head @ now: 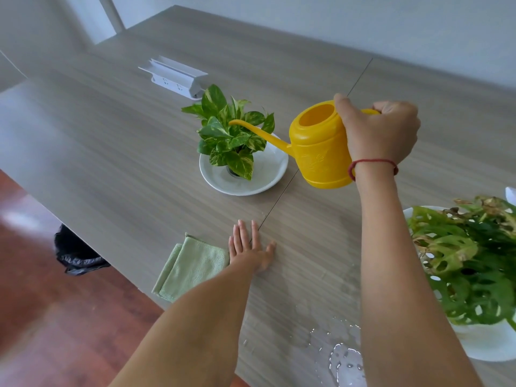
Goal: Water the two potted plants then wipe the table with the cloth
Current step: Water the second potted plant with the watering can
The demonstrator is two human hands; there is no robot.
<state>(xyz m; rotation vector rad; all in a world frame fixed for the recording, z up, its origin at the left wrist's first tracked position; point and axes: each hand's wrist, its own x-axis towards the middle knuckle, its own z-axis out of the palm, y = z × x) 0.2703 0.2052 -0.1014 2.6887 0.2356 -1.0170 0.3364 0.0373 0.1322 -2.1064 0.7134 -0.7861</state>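
Note:
My right hand grips the handle of a yellow watering can, held above the table with its long spout tip over the leaves of a small pothos plant. That plant stands on a white plate. A second, larger plant with holed leaves sits on a white dish at the right edge. My left hand lies flat on the table, fingers spread, its edge touching a folded green cloth. A puddle of water glistens near the front edge.
The wooden table has a seam running down its middle. A white pop-up power socket box stands behind the small plant. A black bin bag sits on the red floor under the table's left edge.

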